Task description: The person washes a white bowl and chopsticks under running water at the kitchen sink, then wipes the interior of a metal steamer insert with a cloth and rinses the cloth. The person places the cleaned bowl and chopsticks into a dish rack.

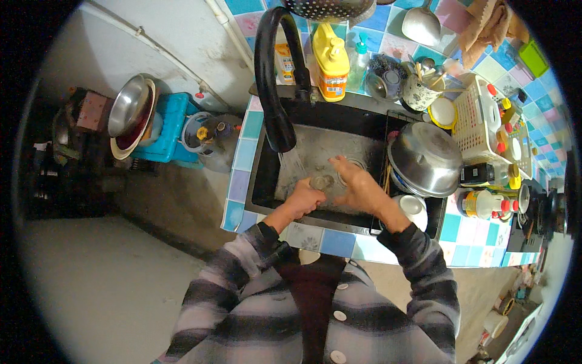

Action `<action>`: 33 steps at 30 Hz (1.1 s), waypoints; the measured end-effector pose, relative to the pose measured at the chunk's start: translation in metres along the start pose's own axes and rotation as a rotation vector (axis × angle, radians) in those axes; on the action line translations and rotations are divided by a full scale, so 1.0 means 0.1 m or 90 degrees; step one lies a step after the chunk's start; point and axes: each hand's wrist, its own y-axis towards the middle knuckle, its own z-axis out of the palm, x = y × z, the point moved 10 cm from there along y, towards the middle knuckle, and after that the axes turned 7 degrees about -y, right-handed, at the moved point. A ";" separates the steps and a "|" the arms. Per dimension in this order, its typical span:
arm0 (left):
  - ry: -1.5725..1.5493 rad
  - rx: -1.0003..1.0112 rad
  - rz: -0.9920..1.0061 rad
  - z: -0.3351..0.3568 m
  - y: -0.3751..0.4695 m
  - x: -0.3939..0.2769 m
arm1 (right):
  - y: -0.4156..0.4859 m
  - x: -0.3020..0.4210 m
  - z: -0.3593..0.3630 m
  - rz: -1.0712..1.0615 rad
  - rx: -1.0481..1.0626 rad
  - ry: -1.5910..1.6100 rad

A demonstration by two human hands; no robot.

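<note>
Over the dark sink (pixel 313 129), my left hand (pixel 303 199) is closed around a clear glass (pixel 321 183), its round end facing up toward me. Just right of the glass is my right hand (pixel 359 184), fingers spread and holding nothing that I can see. Water (pixel 291 164) runs in a spray from the black faucet (pixel 278 127) and falls to the left of the glass. Behind my right hand the round drain (pixel 352 167) partly shows.
A wire rack (pixel 400 116) at the sink's right side bears a steel basin (pixel 425 157) and a white bowl (pixel 413 207). Behind the sink stand a yellow detergent jug (pixel 331 63) and a pump bottle (pixel 359 61). Bottles and a white plastic basket (pixel 475 123) line the right counter.
</note>
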 end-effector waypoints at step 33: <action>0.447 -0.180 0.171 -0.27 -0.26 -0.24 | 0.70 -0.92 0.72 0.086 0.275 0.068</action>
